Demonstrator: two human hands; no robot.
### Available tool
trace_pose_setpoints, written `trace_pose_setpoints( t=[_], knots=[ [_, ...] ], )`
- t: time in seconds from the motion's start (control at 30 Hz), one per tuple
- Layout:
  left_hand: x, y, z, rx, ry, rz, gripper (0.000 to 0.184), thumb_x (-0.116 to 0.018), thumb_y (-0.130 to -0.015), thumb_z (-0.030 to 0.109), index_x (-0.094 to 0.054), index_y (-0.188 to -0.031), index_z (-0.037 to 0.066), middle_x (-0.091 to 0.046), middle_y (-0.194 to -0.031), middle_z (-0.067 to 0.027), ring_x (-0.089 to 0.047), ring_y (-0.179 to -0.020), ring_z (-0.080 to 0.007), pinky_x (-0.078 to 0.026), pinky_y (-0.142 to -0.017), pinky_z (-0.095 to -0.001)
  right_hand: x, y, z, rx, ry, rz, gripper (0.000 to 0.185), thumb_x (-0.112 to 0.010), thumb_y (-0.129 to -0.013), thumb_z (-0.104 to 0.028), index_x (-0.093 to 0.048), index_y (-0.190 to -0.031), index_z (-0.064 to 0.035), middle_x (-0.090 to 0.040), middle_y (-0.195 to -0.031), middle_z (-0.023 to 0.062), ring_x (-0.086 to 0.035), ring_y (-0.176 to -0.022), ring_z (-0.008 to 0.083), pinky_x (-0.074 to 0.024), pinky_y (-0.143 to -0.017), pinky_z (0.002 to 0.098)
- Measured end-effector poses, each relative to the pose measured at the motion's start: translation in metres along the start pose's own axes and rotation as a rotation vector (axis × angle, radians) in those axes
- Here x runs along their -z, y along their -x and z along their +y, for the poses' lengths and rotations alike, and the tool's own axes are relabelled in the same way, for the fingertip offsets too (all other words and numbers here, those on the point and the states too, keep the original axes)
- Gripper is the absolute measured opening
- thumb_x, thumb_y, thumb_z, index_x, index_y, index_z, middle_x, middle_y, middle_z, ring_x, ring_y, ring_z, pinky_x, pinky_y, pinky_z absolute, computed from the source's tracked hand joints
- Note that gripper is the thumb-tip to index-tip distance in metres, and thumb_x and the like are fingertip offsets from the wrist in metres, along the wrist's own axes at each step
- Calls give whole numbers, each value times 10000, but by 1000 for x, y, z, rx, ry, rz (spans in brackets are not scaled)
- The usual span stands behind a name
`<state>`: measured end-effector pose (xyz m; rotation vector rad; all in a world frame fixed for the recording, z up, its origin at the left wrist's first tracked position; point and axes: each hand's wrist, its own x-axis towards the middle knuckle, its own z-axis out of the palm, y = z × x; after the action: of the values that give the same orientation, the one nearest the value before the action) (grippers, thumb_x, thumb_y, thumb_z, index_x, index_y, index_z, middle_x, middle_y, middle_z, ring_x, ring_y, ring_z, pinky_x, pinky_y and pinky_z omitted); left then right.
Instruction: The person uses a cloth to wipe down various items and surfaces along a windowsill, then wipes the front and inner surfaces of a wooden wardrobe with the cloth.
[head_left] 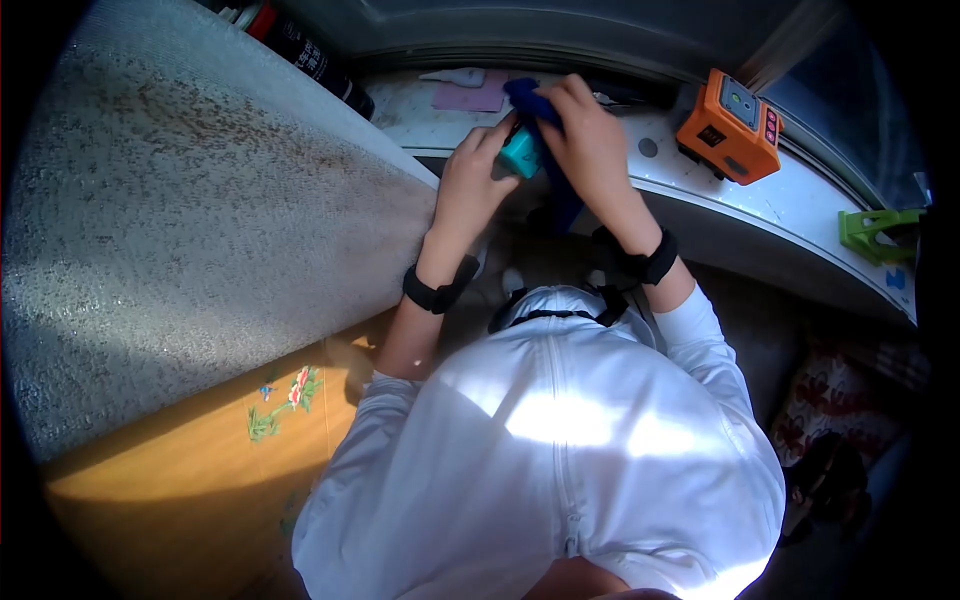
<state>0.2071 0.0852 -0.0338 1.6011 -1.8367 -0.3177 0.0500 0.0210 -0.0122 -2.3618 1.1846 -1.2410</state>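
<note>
Teal block (520, 157), a single one, is between the person's two hands, near the front edge of a white ledge (690, 196). The left hand (472, 182) has thumb and fingers drawn narrow around it, holding it from the side. The right hand (592, 140) pinches one dark blue cloth (562, 195), bunched at the top and hanging down past the ledge's edge, right beside the block; whether the right fingertips also touch the block, I cannot tell.

Two black wristbands (654, 260) are worn, one on each wrist, along with one white jacket (565, 370). On the ledge I count one orange device (725, 135), standing to the right of the hands, one green object (875, 238) farther right, one pink sheet (478, 97) and one white tube (462, 76) overlapping it.

Two things look like containers: that tube, and one black can (305, 55) with pale lettering, at upper left behind a grey textured panel (200, 210). What either holds does not show. At lower left lies one yellow-orange surface (190, 470) with a flower design; at lower right, one patterned fabric (830, 400), partly in shadow.
</note>
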Motion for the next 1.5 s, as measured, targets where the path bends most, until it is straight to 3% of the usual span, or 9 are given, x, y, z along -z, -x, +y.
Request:
trace_pose_setpoints(
  t=[0.13, 0.27, 0.53, 0.67, 0.8, 1.03, 1.17, 1.4, 1.5],
  knots=[
    [3, 4, -4, 29, 23, -36, 531, -710, -653, 51, -560, -1160, -7, -594, -1100, -166, -592, -998, -358, -486, -860, -379, -13, 23, -20, 114, -99, -45, 326, -651, -724, -67, -601, -1044, -110, -557, -980, 60, -632, -756, 306, -518, -584, 388],
    [4, -1, 5, -15, 41, -8, 627, -734, -696, 73, -532, -1290, 62, -612, -1065, -188, -611, -957, -353, -499, -833, -392, -7, 2, 18, -27, -50, 83, 293, -657, -769, -86, -579, -1051, -69, -559, -1006, 88, -621, -784, 340, -516, -620, 392],
    [-4, -4, -6, 43, 172, 73, 630, -757, -726, 182, -531, -1294, 31, -620, -1130, -218, -621, -1009, -345, -484, -873, -376, -6, 33, 10, -194, -226, 96, 296, -651, -766, -70, -575, -1053, -78, -563, -1004, 114, -609, -812, 354, -501, -657, 411],
    [-6, -4, -10, 123, 283, 4, 612, -753, -735, 191, -537, -1281, 19, -627, -1111, -222, -628, -990, -344, -487, -862, -373, -3, 37, -14, 40, -154, -116, 368, -681, -711, -72, -574, -1060, -119, -553, -1012, 88, -611, -813, 341, -513, -639, 408],
    [-10, -5, -9, 77, 232, 41, 606, -757, -739, 214, -545, -1268, 7, -642, -1073, -216, -636, -972, -336, -494, -843, -367, -5, 20, 14, -60, -187, 39, 315, -669, -753, -94, -570, -1051, -101, -559, -995, 99, -613, -797, 345, -510, -620, 399],
    [-2, -8, -2, 260, 341, -43, 447, -703, -831, 327, -611, -1115, -5, -674, -960, -143, -658, -842, -220, -509, -729, -296, -14, 9, 25, -182, -164, 131, 226, -619, -849, -128, -548, -1037, -24, -559, -966, 147, -586, -868, 386, -485, -688, 423],
    [1, 1, 0, 515, 908, -21, 431, -567, -920, 435, -599, -1070, 32, -612, -901, -6, -568, -757, -95, -467, -633, -227, 10, 12, 41, -317, -263, 163, 252, -607, -873, -125, -559, -1082, 8, -560, -972, 152, -591, -873, 313, -465, -726, 344],
    [-8, 3, 17, 501, 861, -60, 468, -513, -932, 490, -602, -999, 36, -601, -851, -27, -573, -701, -103, -448, -569, -217, 29, 28, 19, -226, -326, 265, 224, -604, -878, -106, -557, -1054, 25, -543, -957, 122, -579, -837, 254, -453, -716, 306],
    [-18, 3, 14, 568, 815, -45, 493, -490, -937, 511, -610, -934, 32, -593, -763, -29, -556, -600, -98, -419, -520, -202, 31, 35, 8, -149, -311, 194, 270, -642, -818, -100, -569, -1067, -24, -547, -987, 130, -603, -846, 305, -483, -710, 349]
  ],
)
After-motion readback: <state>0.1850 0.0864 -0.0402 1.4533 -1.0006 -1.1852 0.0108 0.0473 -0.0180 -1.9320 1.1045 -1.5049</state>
